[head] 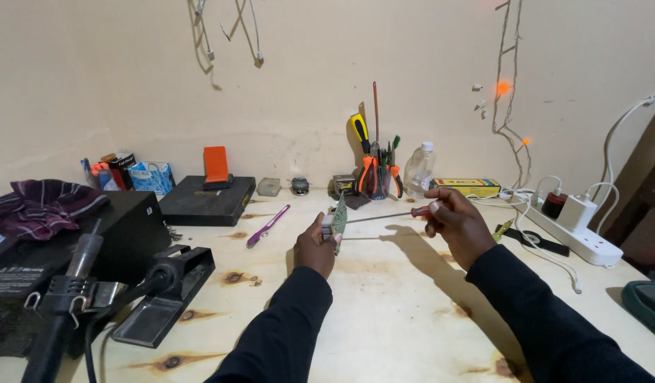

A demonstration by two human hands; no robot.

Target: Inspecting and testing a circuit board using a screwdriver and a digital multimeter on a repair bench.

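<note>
On plywood bench (384, 312) (knotty), screwdriver (384, 216).

Warm, dim indoor light, hard shadows falling rightward, slight wide-angle edge distortion.

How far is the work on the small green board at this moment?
Done: nothing on the board shows as finished. In hand: the left hand holds the green circuit board upright above the table; the right hand holds a red-handled screwdriver, tip at the board. Left: cannot tell.
</note>
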